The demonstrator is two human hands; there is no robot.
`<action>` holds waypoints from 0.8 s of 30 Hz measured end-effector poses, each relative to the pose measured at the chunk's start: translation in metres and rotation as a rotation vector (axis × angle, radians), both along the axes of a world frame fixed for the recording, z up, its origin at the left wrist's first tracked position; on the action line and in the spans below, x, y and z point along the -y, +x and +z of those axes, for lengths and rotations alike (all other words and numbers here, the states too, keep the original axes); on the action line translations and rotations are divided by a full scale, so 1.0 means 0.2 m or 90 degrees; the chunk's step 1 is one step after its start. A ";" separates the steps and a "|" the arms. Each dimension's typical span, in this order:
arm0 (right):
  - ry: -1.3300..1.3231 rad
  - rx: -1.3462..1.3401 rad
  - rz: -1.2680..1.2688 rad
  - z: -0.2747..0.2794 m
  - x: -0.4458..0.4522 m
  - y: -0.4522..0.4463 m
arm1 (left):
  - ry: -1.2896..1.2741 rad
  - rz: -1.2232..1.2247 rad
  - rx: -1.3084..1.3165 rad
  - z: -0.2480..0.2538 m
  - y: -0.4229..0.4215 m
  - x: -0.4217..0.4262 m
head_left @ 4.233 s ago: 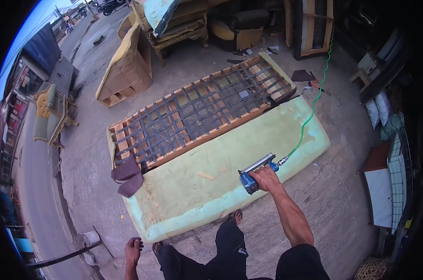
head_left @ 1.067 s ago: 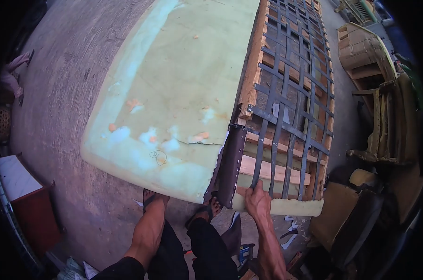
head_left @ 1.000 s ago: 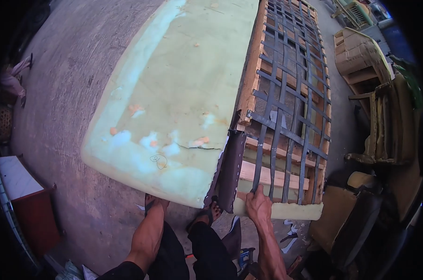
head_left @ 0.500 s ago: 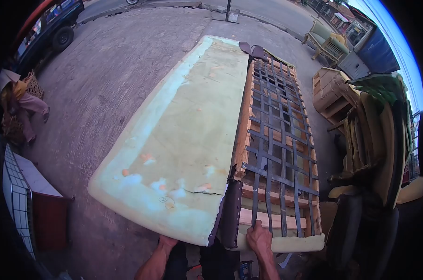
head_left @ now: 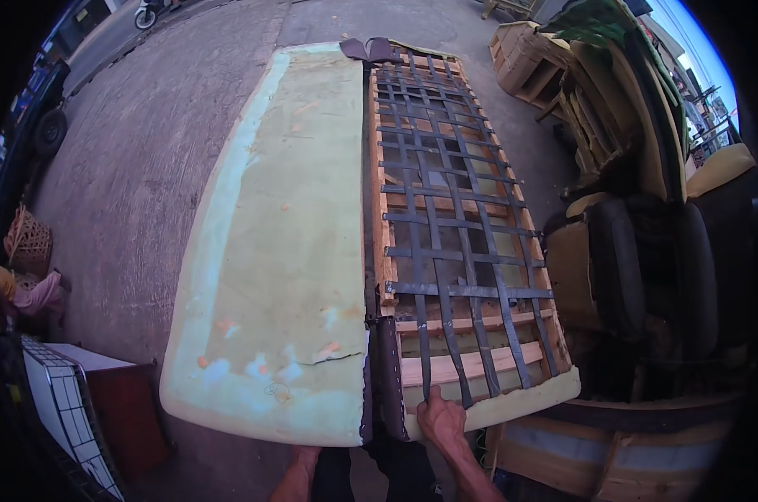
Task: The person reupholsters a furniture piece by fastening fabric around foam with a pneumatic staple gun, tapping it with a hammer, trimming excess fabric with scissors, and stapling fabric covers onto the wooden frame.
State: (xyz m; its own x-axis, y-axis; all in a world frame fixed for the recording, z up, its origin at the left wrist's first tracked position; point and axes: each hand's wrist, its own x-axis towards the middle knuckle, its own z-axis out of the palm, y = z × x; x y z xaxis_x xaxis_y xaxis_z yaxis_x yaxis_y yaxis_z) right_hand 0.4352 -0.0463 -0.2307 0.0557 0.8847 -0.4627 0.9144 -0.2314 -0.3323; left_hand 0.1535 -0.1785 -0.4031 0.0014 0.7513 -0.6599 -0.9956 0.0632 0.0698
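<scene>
Before the person's legs, in the head view, a pale green foam slab is lying lengthwise on the concrete floor, just beside a wooden frame on its right. Dark straps are crisscrossing the frame's opening. The right hand is gripping the frame's padded near end, fingers curled closed over its edge beside the end of one strap. The left hand is reaching to the slab's near edge, where the foam is hiding its fingers; how far open they are, or whether they are holding the slab, cannot be told. A brown strip is running between slab and frame at the near end, while brown fabric is resting across their far corners. A crack is showing in the foam near the strip. At the left, another person is staying partly in view near a woven basket, and a red cabinet is standing closer. Dark cushions are standing at the right.
</scene>
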 end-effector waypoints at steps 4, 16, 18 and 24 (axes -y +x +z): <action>0.063 -0.062 0.040 -0.10 0.03 0.10 | -0.023 0.004 -0.038 -0.06 0.10 0.10; 0.151 -0.105 -0.033 -0.21 0.11 0.06 | -0.053 -0.060 -0.104 -0.11 0.02 0.11; 0.161 -0.107 -0.056 -0.20 0.11 0.06 | -0.054 -0.074 -0.102 -0.10 0.01 0.11; 0.124 -0.093 -0.046 -0.19 0.11 0.04 | -0.047 -0.074 -0.097 -0.09 0.00 0.09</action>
